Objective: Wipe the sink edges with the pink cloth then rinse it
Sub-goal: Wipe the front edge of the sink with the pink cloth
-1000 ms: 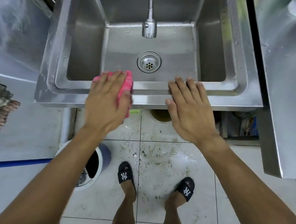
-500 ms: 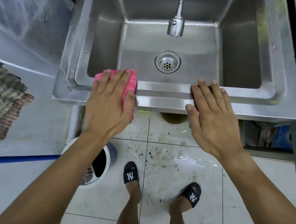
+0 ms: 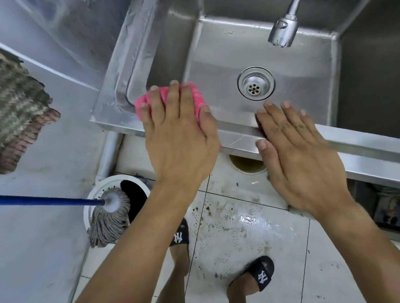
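Steel sink [image 3: 365, 147], flat left hand [image 3: 178, 137], pink cloth [image 3: 197, 96]

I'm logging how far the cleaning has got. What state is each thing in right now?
Pink cloth: spread flat on the sink's front edge, under the left hand.
Left hand: fingers straight, pressing the cloth.
Right hand: flat on the front edge, holding nothing.
Steel sink basin: empty, drain uncovered.
Chrome tap head: no water running.
String mop with blue handle: resting in the white bucket.

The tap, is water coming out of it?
No, the tap hangs over the sink with no stream below its head, and the drain under it shows plainly.
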The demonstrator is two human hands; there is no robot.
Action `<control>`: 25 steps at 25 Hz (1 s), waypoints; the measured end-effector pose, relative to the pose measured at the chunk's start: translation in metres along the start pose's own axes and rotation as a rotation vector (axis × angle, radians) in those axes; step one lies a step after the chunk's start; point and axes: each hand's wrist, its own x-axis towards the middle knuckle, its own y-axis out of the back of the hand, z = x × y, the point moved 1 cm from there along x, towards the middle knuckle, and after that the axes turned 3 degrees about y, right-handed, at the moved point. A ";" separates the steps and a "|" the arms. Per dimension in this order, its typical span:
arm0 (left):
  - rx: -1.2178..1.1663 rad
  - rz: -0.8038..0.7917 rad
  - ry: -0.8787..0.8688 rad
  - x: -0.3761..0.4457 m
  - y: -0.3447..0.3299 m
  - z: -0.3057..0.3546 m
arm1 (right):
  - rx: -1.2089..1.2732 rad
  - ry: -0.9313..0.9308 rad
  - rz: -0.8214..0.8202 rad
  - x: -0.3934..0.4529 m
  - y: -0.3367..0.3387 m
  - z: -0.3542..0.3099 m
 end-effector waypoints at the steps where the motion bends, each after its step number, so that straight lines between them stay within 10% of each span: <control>1: -0.002 -0.009 -0.050 -0.004 0.000 0.009 | 0.014 -0.009 0.014 -0.001 -0.001 -0.001; 5: -0.005 -0.109 -0.534 0.000 0.008 -0.023 | 0.062 0.011 0.020 0.002 0.001 0.001; 10: 0.046 -0.081 -0.344 0.036 0.027 -0.089 | 0.040 -0.047 0.055 0.003 0.000 -0.006; 15: 0.010 -0.154 -0.710 0.022 0.019 -0.069 | 0.045 -0.156 0.071 0.011 -0.004 -0.025; 25: 0.030 -0.244 -0.387 0.107 0.044 -0.116 | 0.026 -0.212 0.049 0.045 -0.013 -0.068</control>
